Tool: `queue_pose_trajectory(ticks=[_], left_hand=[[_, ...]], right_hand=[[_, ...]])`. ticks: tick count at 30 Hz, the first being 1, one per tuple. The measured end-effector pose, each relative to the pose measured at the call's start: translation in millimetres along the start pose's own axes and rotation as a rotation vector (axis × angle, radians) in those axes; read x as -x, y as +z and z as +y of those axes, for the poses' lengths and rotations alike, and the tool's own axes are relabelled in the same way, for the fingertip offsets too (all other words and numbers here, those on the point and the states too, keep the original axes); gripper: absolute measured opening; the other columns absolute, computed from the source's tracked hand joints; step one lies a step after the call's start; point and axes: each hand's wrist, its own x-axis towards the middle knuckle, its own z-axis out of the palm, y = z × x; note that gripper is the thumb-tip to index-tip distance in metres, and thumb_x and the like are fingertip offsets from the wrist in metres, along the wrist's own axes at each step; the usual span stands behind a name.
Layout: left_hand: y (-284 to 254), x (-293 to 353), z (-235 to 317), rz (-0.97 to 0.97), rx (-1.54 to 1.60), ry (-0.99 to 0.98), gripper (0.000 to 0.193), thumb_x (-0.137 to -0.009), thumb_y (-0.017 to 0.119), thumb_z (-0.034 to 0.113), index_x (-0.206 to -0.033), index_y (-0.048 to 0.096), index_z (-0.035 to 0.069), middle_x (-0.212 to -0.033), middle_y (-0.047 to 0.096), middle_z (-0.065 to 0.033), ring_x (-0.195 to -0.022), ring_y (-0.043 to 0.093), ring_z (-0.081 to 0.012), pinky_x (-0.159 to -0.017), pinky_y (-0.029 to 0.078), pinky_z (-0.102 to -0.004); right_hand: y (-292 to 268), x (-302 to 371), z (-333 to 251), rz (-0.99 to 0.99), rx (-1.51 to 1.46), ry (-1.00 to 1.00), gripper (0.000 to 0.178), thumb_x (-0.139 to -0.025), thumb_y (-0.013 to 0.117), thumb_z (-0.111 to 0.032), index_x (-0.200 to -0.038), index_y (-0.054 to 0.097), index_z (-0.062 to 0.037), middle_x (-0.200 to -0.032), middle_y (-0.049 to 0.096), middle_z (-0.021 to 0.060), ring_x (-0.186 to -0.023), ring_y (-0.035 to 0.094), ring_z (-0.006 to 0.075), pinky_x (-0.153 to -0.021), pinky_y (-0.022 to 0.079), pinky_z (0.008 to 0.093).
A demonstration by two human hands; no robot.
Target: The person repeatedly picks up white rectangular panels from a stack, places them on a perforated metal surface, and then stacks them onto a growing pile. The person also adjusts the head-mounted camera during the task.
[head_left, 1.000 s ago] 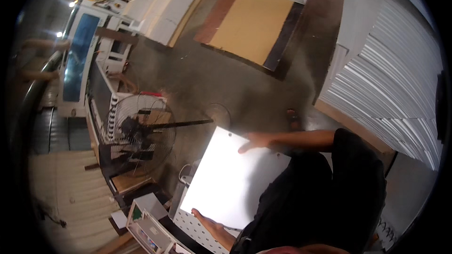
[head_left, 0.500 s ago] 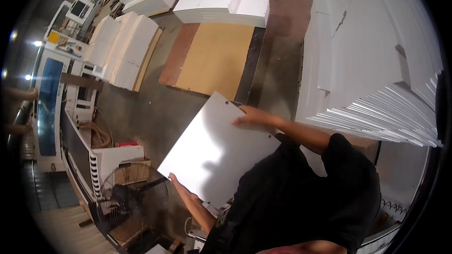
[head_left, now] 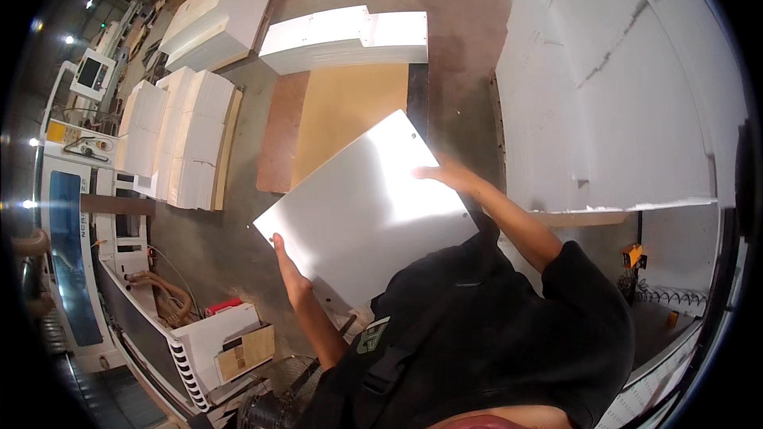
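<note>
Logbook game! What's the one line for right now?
left hand: holds white panel at left edge; right hand: holds it at right edge; panel: dark holes near edges; beyond: tan board, white stack at far end

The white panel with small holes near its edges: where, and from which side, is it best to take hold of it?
I would grip the white panel by two opposite edges, coming from left and right: it is flat and broad, without a visible handle. The left hand and right hand hold it this way.
</note>
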Motion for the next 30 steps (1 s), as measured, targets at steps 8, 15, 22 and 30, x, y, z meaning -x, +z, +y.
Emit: queue_pose_trajectory(ticks=[8,15,22,30], left_hand=[[84.7,-110.7,36.2,0.052,-0.097,-0.049,0.087,-0.092,0.054,0.065,-0.146,0.037,-0.002,-0.136,0.051,-0.0177,-0.121,0.054,-0.0282,-0.099,0.046,-0.0391],[173.8,-173.2,45.5,0.300,-0.181,-0.012,0.085,-0.090,0.058,0.064,-0.148,0.040,0.004,-0.144,0.050,-0.0129,-0.129,0.049,-0.0291,-0.106,0.039,-0.0415],[254.9,-237.6,49.3,0.279,-0.218,-0.031,0.104,-0.082,0.057,0.075,-0.151,0.032,0.002,-0.149,0.040,-0.0230,-0.133,0.042,-0.0380,-0.104,0.038,-0.0507],[345.9,-326.8,81.4,0.309,-0.169,-0.060,0.091,-0.089,0.059,0.064,-0.151,0.034,0.003,-0.148,0.044,-0.0158,-0.132,0.045,-0.0326,-0.108,0.037,-0.0430]], right_hand=[[-58.9,-97.8,2.8,0.053,-0.056,-0.025,0.118,-0.073,0.066,-0.074,-0.148,0.031,0.0101,-0.146,0.039,0.0367,-0.142,0.032,0.0460,-0.116,0.024,0.0551],[-142.8,-200.9,-36.4,-0.079,-0.256,0.119,0.112,-0.072,0.076,-0.062,-0.146,0.034,0.0117,-0.142,0.043,0.0367,-0.133,0.046,0.0451,-0.105,0.043,0.0498],[-222.8,-269.3,-56.8,-0.064,-0.299,0.112,0.101,-0.072,0.079,-0.057,-0.141,0.043,0.0083,-0.127,0.058,0.0295,-0.119,0.058,0.0369,-0.097,0.049,0.0458],[-299.0,-359.2,-86.6,-0.064,-0.287,0.047,0.104,-0.072,0.078,-0.059,-0.144,0.041,0.0057,-0.131,0.055,0.0283,-0.124,0.054,0.0387,-0.101,0.045,0.0467]])
